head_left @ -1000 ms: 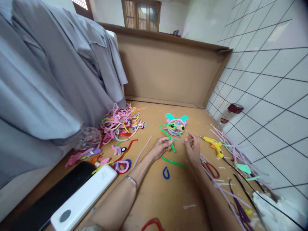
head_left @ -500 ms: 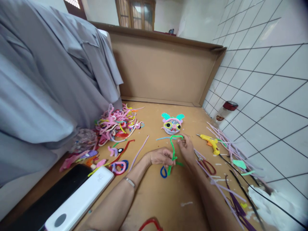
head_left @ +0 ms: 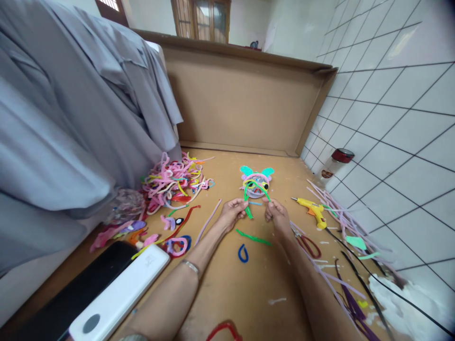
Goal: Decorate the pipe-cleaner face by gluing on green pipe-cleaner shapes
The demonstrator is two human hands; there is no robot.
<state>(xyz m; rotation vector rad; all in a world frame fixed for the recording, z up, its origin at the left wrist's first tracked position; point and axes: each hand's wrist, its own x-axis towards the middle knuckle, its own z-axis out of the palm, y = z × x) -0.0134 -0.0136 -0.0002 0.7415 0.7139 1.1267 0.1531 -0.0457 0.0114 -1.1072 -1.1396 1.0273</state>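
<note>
Between my hands a green pipe cleaner (head_left: 248, 190) arches upward, its bend overlapping the view of a craft animal face (head_left: 256, 190) with teal ears behind it. My left hand (head_left: 233, 211) pinches one side, near a folded green end that hangs down. At the other end, the fingers of my right hand (head_left: 277, 214) are closed on the pipe cleaner. Below them on the table lie a separate green twisted piece (head_left: 253, 237) and a blue loop (head_left: 243, 253). A short light-blue piece (head_left: 255, 203) rests just in front of the face.
A tangled heap of pipe cleaners (head_left: 174, 182) lies at left, beyond a white power bank (head_left: 121, 293). To the right are red-handled scissors (head_left: 310, 246), a yellow glue gun (head_left: 313, 211) with its cord, lilac strips and a jar (head_left: 334, 166). A cardboard panel (head_left: 241, 99) stands behind.
Both hands have moved apart and the green pipe cleaner has been raised into an arch nearer the animal face. The green twisted piece on the table now shows fully.
</note>
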